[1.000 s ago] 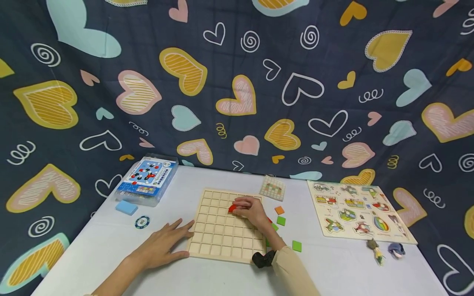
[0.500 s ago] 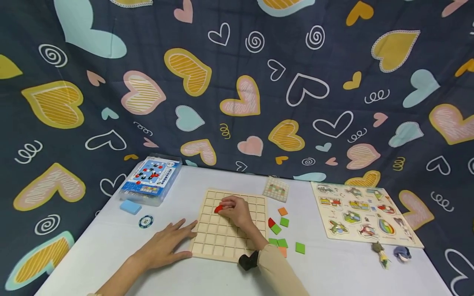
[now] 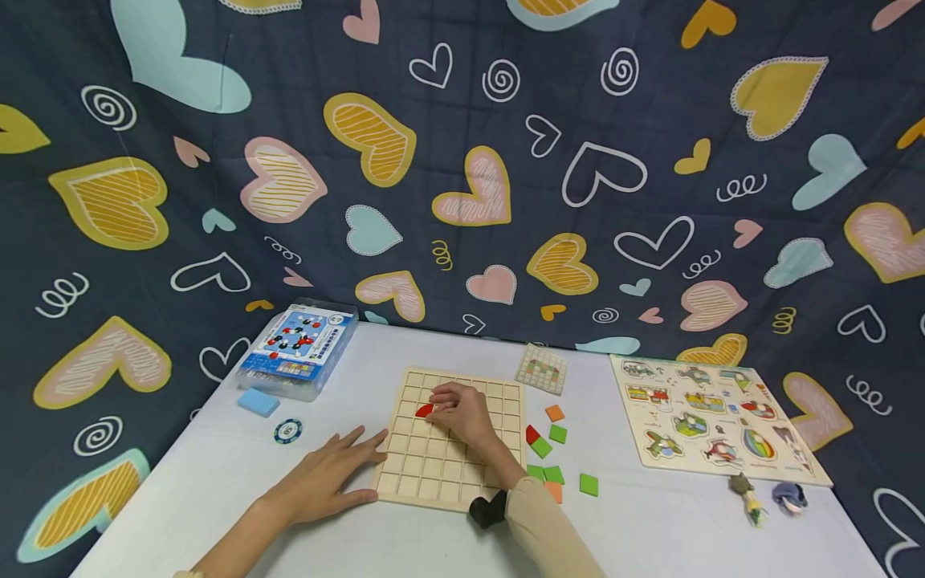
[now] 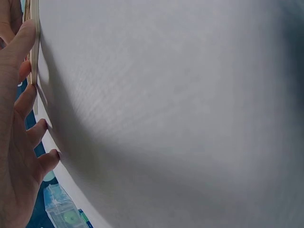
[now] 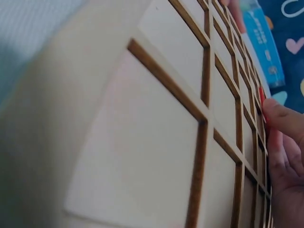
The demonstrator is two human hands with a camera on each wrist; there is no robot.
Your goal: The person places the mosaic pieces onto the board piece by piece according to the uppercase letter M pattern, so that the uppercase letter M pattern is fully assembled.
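A wooden grid board (image 3: 419, 466) with square recesses lies flat on the white table. My right hand (image 3: 466, 413) is over its upper part, fingers curled, with thumb and fingertips pinching a small red tile (image 3: 424, 410) with a rounded edge at one of the cells. The right wrist view shows the thumb against this red tile (image 5: 262, 95) at the board's surface; the fingertips behind it are partly hidden. My left hand (image 3: 325, 478) lies spread on the table, its fingertips and thumb touching the board's left edge. In the left wrist view, its fingers (image 4: 35, 133) are extended.
Right of the board lie several green tiles (image 3: 588, 485), orange tiles (image 3: 554, 413) and another red tile (image 3: 532, 434). Behind are a pattern card (image 3: 541, 369) and a picture puzzle board (image 3: 715, 417). A boxed set (image 3: 298, 349), blue block (image 3: 258, 402) and round chip (image 3: 287, 431) stand left.
My right hand has carried the red tile leftward across the board and lowered it to a cell. The left hand keeps its place at the board's edge. The head view has shifted slightly.
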